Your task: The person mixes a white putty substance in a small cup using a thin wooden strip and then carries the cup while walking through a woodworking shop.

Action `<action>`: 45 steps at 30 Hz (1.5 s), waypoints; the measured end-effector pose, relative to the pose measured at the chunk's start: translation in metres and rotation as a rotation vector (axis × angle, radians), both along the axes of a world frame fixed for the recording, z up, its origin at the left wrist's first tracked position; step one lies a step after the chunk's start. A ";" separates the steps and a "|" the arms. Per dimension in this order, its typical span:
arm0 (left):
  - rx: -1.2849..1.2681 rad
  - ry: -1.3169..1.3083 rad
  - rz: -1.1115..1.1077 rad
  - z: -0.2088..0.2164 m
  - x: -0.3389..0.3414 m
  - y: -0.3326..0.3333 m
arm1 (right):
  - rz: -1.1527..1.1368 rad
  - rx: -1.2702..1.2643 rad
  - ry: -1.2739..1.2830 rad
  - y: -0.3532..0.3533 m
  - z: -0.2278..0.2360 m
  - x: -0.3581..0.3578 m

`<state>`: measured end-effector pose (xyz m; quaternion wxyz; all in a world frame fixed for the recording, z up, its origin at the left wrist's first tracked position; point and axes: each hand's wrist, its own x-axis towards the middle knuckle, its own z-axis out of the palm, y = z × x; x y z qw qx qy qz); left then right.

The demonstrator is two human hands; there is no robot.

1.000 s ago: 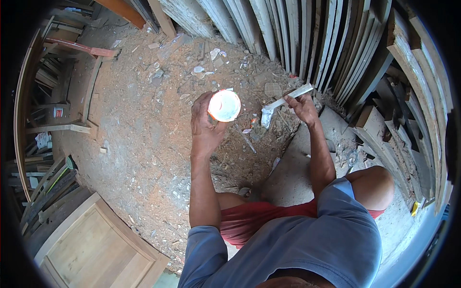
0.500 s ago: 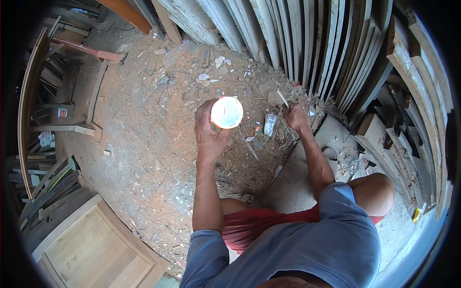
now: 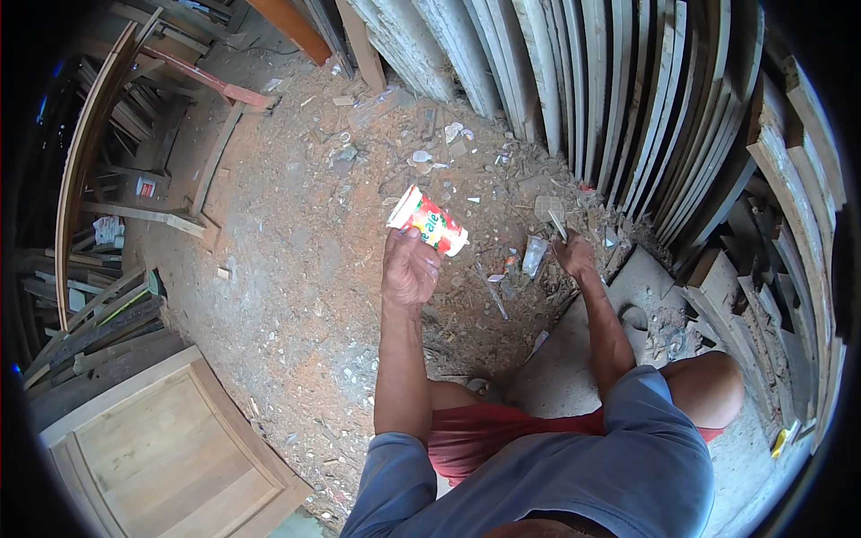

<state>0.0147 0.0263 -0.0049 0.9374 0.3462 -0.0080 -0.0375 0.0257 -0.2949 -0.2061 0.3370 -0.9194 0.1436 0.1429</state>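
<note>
Several timber pieces [image 3: 99, 345]: piled along the far left edge.
Red-and-white container [image 3: 145, 186]: small, among the wooden frames at upper left.
Panelled wooden door [image 3: 161, 439]: pale, lying at lower left.
Red-painted beam [image 3: 220, 85]: at upper left, beyond the door.
Dirt floor [image 3: 287, 341]: strewn with chips and scraps, spreading under both arms.
Left hand [image 3: 411, 271]: partly closed, thumb on the near side of the cup, the other fingers mostly hidden behind it.
Printed cup [image 3: 430, 224]: red, white and green, held off the floor at the upper end of the left hand, touching thumb and fingers; tilted on its side, wider rimmed end to the upper left, narrower end to the lower right; its contents cannot be seen.
Clear plastic wrapper [image 3: 534, 255]: on the floor between the hands, nearer the right.
Thin pale stick [image 3: 557, 221]: poking up and leftward from the right hand, well apart from the cup.
Right hand [image 3: 578, 256]: closed around the stick.
Concrete slab [image 3: 556, 368]: beneath the right forearm.
Upright boards [image 3: 541, 81]: leaning in a row at upper right.
</note>
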 end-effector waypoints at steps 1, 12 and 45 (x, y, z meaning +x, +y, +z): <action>-0.013 -0.005 0.007 -0.001 0.000 -0.001 | -0.009 -0.001 0.020 -0.001 0.000 0.001; 0.433 0.010 0.057 0.001 -0.009 -0.003 | -0.062 -0.062 0.225 0.033 0.003 0.017; 0.461 -0.178 -0.490 0.030 -0.013 0.003 | 0.226 1.014 -0.446 0.092 0.212 -0.001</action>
